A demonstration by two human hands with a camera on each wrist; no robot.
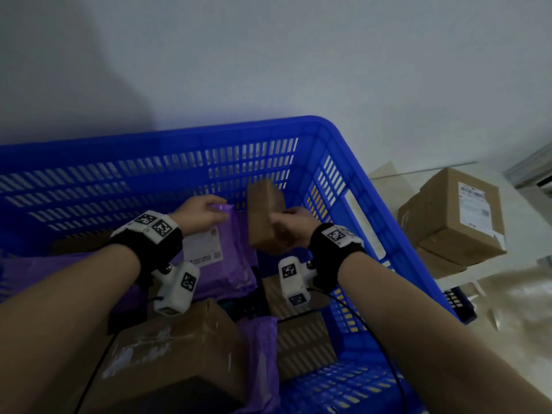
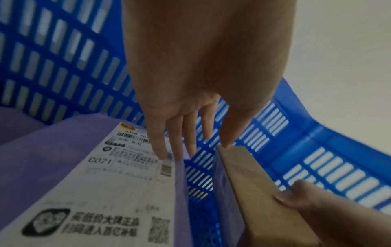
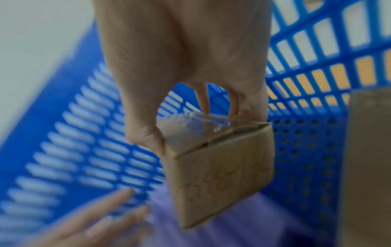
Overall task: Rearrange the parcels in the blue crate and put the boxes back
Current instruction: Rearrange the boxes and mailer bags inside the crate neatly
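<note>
The light is dim and cool. In the head view a broad shadow darkens the wall (image 1: 74, 70) at upper left, and straight edges bow outward. Both wrist views are soft with blur, worst at the margins; the label (image 2: 118, 192) print smears, and the crate (image 3: 69, 150) slots streak.

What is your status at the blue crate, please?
Right hand grips small box over crate. Left hand open, pressing purple parcel aside. Nothing blocking.
</note>
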